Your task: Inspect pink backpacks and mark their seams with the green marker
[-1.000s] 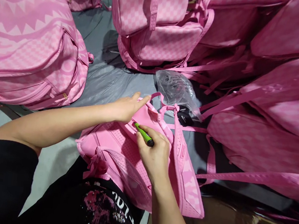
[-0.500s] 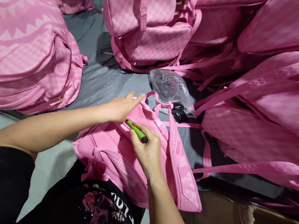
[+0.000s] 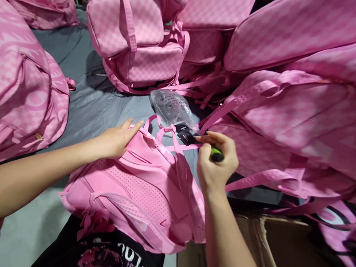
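Note:
A pink backpack [image 3: 146, 190] lies tilted before me, its perforated back panel and shoulder straps facing up. My left hand [image 3: 116, 139] rests with outstretched fingers on its upper edge. In my right hand [image 3: 218, 161] is a slim green tool with a black end [image 3: 217, 155]; its working tip is hidden by the fingers. That hand is to the right of the backpack, its fingertips close to black tags [image 3: 184, 133] with white print. Whether they touch the tags, I cannot tell. Right behind the tags is a clear plastic bag [image 3: 171, 107].
Pink checkered backpacks are piled at the back [image 3: 138, 26] and right [image 3: 302, 117]. Another backpack [image 3: 19, 89] stands at the left on the grey cloth [image 3: 81, 109]. An open cardboard box [image 3: 258, 241] is below the table edge at lower right.
My right hand has moved right with the green tool, off the backpack's panel to beside the black tags. My left hand stays on the backpack's edge. The whole view has swung right.

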Motion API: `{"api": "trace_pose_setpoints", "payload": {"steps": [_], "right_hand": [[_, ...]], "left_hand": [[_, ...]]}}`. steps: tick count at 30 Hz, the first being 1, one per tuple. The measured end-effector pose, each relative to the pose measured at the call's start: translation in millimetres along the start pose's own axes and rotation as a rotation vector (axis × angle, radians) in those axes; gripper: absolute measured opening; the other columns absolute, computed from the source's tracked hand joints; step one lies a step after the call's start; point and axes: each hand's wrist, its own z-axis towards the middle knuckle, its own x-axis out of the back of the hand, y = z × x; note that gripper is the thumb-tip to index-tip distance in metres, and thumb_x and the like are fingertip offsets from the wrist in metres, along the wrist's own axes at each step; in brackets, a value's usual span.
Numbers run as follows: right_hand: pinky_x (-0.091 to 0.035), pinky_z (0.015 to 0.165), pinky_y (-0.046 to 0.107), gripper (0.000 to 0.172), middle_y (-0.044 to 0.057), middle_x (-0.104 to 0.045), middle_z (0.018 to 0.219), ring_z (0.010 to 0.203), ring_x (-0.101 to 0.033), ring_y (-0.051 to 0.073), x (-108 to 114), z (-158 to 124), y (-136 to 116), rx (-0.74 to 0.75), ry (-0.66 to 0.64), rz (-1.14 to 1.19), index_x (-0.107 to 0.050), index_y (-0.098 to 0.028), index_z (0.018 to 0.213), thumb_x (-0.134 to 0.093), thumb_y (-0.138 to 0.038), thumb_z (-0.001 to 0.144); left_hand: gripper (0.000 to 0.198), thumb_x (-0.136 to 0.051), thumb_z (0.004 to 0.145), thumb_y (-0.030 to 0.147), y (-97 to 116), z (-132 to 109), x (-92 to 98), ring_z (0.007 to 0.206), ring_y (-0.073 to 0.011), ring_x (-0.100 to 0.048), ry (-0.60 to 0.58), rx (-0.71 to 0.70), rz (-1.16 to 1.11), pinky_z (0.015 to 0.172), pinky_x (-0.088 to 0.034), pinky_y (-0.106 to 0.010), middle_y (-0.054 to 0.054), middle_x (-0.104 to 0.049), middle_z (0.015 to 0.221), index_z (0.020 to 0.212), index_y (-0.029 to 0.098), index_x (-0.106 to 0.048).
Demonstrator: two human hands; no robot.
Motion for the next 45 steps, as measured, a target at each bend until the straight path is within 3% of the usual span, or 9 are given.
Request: {"api": "trace_pose_setpoints", "payload": {"steps": [2, 5, 10, 18, 24, 30, 34, 41, 45], "right_hand": [[-0.052, 0.091, 0.037, 0.037, 0.013, -0.07, 0.115, 0.106, -0.068, 0.022, -12.4, 22.2, 42.3, -0.004, -0.332, -0.486, -0.058, -0.016, 0.125, -0.04, -0.015, 0.093], [-0.052, 0.081, 0.034, 0.025, 0.016, -0.071, 0.11, 0.1, -0.069, 0.026, -41.0, 44.5, 93.8, -0.035, -0.565, -0.68, -0.068, -0.013, 0.111, -0.06, -0.025, 0.091], [-0.053, 0.086, 0.038, 0.026, 0.013, -0.07, 0.11, 0.101, -0.066, 0.023, -72.3, 53.8, 129.6, -0.025, -0.711, -0.823, -0.066, -0.011, 0.109, -0.065, -0.031, 0.093], [-0.05, 0.094, 0.042, 0.025, 0.008, -0.069, 0.105, 0.099, -0.065, 0.021, -74.4, 47.2, 131.0, 0.022, -0.754, -0.85, -0.067, -0.012, 0.104, -0.062, -0.035, 0.096], [-0.045, 0.081, 0.035, 0.03, 0.018, -0.073, 0.106, 0.099, -0.066, 0.027, -41.9, 50.1, 101.1, -0.035, -0.503, -0.753, -0.073, -0.011, 0.105, -0.048, -0.01, 0.088], [-0.051, 0.064, 0.03, 0.034, 0.009, -0.075, 0.09, 0.075, -0.07, 0.022, 2.6, 19.6, 27.6, -0.07, -0.329, -0.267, -0.071, -0.014, 0.109, -0.052, -0.037, 0.092], [-0.048, 0.057, 0.027, 0.024, 0.004, -0.075, 0.076, 0.061, -0.067, 0.019, 4.6, -1.1, -22.3, -0.007, -0.474, 0.175, -0.074, -0.017, 0.094, -0.065, -0.036, 0.082], [-0.042, 0.061, 0.024, 0.02, 0.003, -0.076, 0.078, 0.07, -0.069, 0.018, -19.3, -8.2, -68.8, 0.22, -0.891, -0.208, -0.077, -0.021, 0.095, -0.061, -0.014, 0.084], [-0.042, 0.066, 0.025, 0.023, 0.005, -0.078, 0.087, 0.083, -0.071, 0.02, -27.3, -12.4, -83.0, 0.308, -1.069, -0.427, -0.077, -0.023, 0.099, -0.062, -0.016, 0.085]], "left_hand": [[0.095, -0.055, 0.083, 0.016, -0.6, 1.1, -1.8, 0.131, -0.0338, -0.055, 0.009, 0.0, 0.001, 0.096, -0.052, -0.038, -0.022, -0.017, 0.163, 0.16, 0.022, 0.0], [0.094, -0.055, 0.083, 0.015, -0.3, 1.7, -2.2, 0.13, -0.0327, -0.056, 0.004, 0.01, 0.002, 0.097, -0.052, -0.038, -0.022, -0.017, 0.163, 0.16, 0.021, -0.001], [0.094, -0.055, 0.082, 0.014, -0.5, 1.4, -4.2, 0.134, -0.0326, -0.053, 0.027, 0.007, -0.003, 0.099, -0.051, -0.037, -0.023, -0.019, 0.163, 0.16, 0.021, -0.003], [0.095, -0.054, 0.08, 0.013, -0.7, 3.3, -4.2, 0.132, -0.031, -0.055, 0.019, 0.023, 0.005, 0.096, -0.052, -0.035, -0.02, -0.021, 0.162, 0.159, 0.024, -0.003], [0.094, -0.056, 0.081, 0.013, 1.7, -1.7, 1.5, 0.13, -0.0308, -0.057, 0.023, 0.019, -0.021, 0.096, -0.051, -0.035, -0.02, -0.022, 0.162, 0.159, 0.024, -0.004], [0.099, -0.065, 0.081, 0.018, 5.2, -3.1, 2.4, 0.124, -0.0325, -0.06, 0.037, 0.036, -0.037, 0.092, -0.053, -0.036, -0.019, -0.028, 0.159, 0.159, 0.026, -0.005], [0.101, -0.07, 0.08, 0.022, 7.2, -2.8, 4.0, 0.128, -0.034, -0.058, 0.056, 0.048, -0.065, 0.095, -0.053, -0.038, -0.021, -0.025, 0.161, 0.159, 0.026, -0.007], [0.075, -0.048, 0.098, 0.038, -15.4, -34.2, -17.1, 0.153, -0.0257, -0.024, 0.208, -0.072, -0.471, 0.124, -0.027, -0.041, -0.016, -0.018, 0.166, 0.159, 0.014, -0.012], [0.098, -0.064, 0.088, 0.054, -25.3, -65.5, -52.0, 0.152, -0.0316, -0.025, 0.278, 0.005, -0.531, 0.122, -0.031, -0.045, -0.018, -0.017, 0.166, 0.16, 0.015, -0.011]]}}
